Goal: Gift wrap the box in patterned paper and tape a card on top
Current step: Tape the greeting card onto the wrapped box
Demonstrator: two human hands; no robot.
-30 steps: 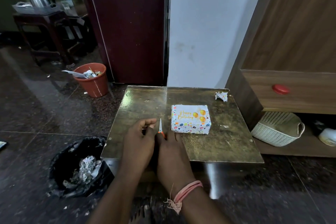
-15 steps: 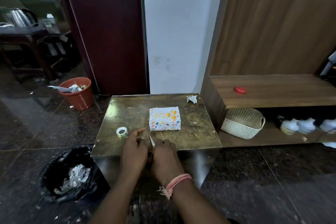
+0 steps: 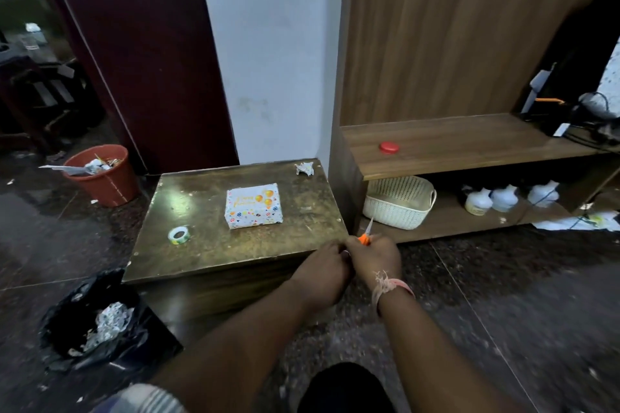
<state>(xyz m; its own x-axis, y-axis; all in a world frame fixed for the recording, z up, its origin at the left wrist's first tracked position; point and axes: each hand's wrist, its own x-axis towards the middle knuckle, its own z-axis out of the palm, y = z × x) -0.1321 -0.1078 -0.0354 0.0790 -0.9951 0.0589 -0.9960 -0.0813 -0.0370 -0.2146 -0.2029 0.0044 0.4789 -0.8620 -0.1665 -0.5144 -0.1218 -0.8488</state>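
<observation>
While the box (image 3: 253,205) sits near the middle of the low table (image 3: 208,258), it is seen fully covered in patterned paper, with a "Happy Birthday" card face lying flat on its top; whether that card is taped down cannot be told from this view. Wrapping is therefore judged complete, and the card step is judged done or nearly done. A roll of tape (image 3: 179,234) is noted on the table, left of the box and well apart from it. Small orange-handled scissors (image 3: 366,234) are held in the curled fingers of the right hand (image 3: 375,256), blades pointing up and away, just past the table's near right corner. The left hand (image 3: 323,266) is pressed against the right, fingers curled; what it pinches, if anything, cannot be told. A paper scrap (image 3: 304,168) is left at the far corner, so tidying is judged outstanding
</observation>
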